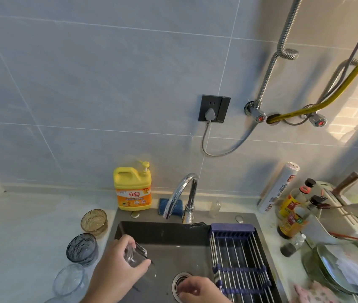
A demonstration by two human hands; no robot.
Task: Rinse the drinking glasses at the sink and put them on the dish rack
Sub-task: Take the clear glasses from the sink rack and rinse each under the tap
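My left hand (116,272) grips a clear drinking glass (136,255), tilted over the left part of the dark sink (162,232). My right hand (202,290) hovers low over the drain (181,278), fingers loosely curled and holding nothing. On the counter left of the sink stand an amber glass (94,221), a grey-blue glass (82,248) and a clear glass (69,279). A roll-up dish rack (239,261) of steel rods with purple ends spans the sink's right side and carries nothing. The chrome faucet (182,193) arches over the sink; no water runs.
A yellow dish-soap jug (132,188) and a blue sponge (171,206) sit behind the sink. Sauce bottles (294,208), a foil roll (279,186), plates (335,270) and a knife block crowd the right counter. Hoses and valves hang on the tiled wall.
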